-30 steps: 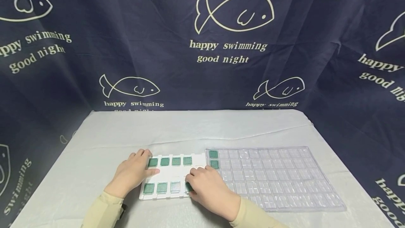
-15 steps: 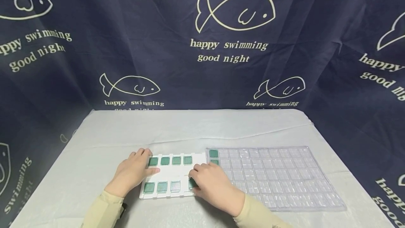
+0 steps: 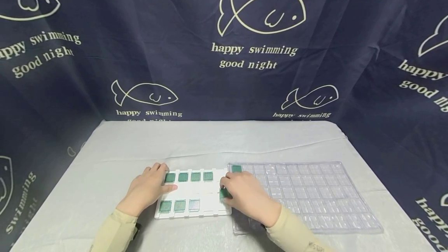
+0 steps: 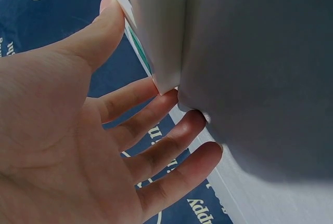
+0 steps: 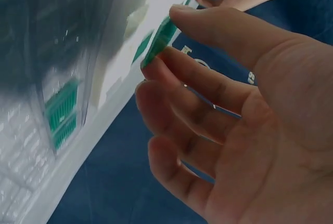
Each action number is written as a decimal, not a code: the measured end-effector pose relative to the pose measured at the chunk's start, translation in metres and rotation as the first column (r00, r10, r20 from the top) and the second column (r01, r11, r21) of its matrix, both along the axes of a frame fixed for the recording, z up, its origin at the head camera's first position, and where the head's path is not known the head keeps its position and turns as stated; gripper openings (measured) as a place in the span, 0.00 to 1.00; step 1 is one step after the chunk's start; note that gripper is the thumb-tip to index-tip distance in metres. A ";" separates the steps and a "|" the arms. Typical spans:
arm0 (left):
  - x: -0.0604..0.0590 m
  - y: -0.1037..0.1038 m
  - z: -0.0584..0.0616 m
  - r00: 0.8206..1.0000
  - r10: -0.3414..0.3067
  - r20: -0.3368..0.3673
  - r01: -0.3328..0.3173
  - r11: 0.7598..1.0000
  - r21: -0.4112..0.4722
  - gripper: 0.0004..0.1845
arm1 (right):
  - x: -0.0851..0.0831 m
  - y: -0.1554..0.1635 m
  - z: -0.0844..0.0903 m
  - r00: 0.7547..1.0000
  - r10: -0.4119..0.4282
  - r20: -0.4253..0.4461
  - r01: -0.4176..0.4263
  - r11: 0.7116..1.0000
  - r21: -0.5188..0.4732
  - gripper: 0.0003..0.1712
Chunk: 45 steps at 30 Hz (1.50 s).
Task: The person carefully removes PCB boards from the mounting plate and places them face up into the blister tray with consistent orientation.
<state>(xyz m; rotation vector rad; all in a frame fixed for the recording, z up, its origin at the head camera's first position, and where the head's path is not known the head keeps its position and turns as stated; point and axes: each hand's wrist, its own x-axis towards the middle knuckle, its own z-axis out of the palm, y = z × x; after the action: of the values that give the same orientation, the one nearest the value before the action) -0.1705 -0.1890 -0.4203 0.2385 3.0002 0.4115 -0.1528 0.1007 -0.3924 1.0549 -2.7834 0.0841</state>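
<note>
My right hand [image 3: 250, 197] pinches a small green circuit board [image 5: 158, 39] between thumb and fingertips, over the right end of the white tray [image 3: 196, 189]. The board looks tilted in the right wrist view. My left hand [image 3: 143, 189] holds the tray's left end, thumb on top and fingers at the edge. Green boards lie in two rows there: several in the back row [image 3: 195, 176], three in the front row [image 3: 179, 205]. To the right is a clear compartment tray [image 3: 344, 226]. Two boards [image 5: 63, 104] sit in its left column; the right hand hides one from the head view.
Both trays lie close together on a table with a pale cloth [image 3: 196, 139]. Behind and at the sides hangs a dark blue curtain [image 3: 196, 69] printed with fish and lettering. The clear tray's other compartments show no boards.
My right hand has lifted the board from the white tray's front row and carried it right and away from me, toward the clear tray. The left hand has stayed in place.
</note>
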 end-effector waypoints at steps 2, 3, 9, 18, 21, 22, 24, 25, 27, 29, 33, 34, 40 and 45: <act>0.000 0.000 0.000 1.000 0.000 0.000 0.000 1.000 -0.002 0.30 | -0.002 0.003 0.002 1.000 -0.009 0.016 0.010 1.000 -0.010 0.16; 0.000 0.000 0.001 1.000 0.000 0.000 0.000 1.000 -0.002 0.30 | -0.003 0.005 0.003 1.000 -0.017 0.023 0.018 1.000 -0.011 0.17; 0.000 0.000 0.001 1.000 -0.003 0.001 0.003 1.000 -0.011 0.30 | -0.010 0.014 0.007 0.997 -0.058 0.044 0.058 0.998 0.002 0.18; 0.000 0.000 0.002 1.000 -0.005 -0.004 0.005 1.000 -0.012 0.31 | -0.014 0.026 0.011 0.999 -0.045 0.026 0.045 0.999 -0.027 0.18; 0.000 0.000 0.001 1.000 -0.005 -0.006 0.005 1.000 -0.011 0.31 | -0.014 0.027 0.012 0.999 -0.047 0.027 0.047 0.998 -0.031 0.19; 0.000 0.000 0.001 1.000 -0.005 -0.007 0.005 1.000 -0.011 0.31 | -0.015 0.027 0.012 0.998 -0.046 0.032 0.047 0.998 -0.035 0.19; 0.000 -0.001 0.000 1.000 -0.003 -0.008 0.003 1.000 -0.009 0.31 | -0.015 0.028 0.011 0.998 -0.046 0.044 0.048 0.998 -0.037 0.19; 0.000 -0.001 0.000 1.000 -0.003 -0.007 0.003 1.000 -0.008 0.31 | -0.016 0.028 0.011 0.998 -0.047 0.052 0.049 0.998 -0.037 0.19; 0.000 -0.001 0.000 1.000 -0.002 -0.006 0.002 1.000 -0.007 0.31 | -0.016 0.029 0.011 0.997 -0.045 0.058 0.047 0.998 -0.036 0.20; 0.001 -0.001 -0.001 1.000 -0.001 -0.004 0.001 1.000 -0.006 0.31 | -0.017 0.030 0.010 0.997 -0.047 0.067 0.049 0.998 -0.032 0.20; 0.000 -0.001 -0.002 1.000 0.002 -0.002 -0.002 1.000 -0.005 0.30 | -0.018 0.031 0.008 0.996 -0.053 0.077 0.054 0.998 -0.017 0.20; 0.000 0.000 -0.002 1.000 0.001 -0.003 -0.001 1.000 -0.005 0.31 | -0.019 0.031 0.007 0.995 -0.056 0.082 0.057 0.998 -0.012 0.20; 0.000 0.000 -0.001 1.000 0.001 -0.004 -0.001 1.000 -0.003 0.31 | -0.019 0.029 0.006 0.990 -0.078 0.121 0.077 0.997 0.013 0.19; 0.000 0.000 -0.001 1.000 0.001 -0.006 -0.001 1.000 -0.006 0.31 | -0.019 0.027 0.004 0.981 -0.096 0.170 0.094 0.995 0.023 0.18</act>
<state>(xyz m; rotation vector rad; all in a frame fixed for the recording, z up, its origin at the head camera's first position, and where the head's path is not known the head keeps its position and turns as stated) -0.1706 -0.1888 -0.4210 0.2384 3.0069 0.4027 -0.1720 0.1281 -0.3888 0.9585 -2.9871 0.1495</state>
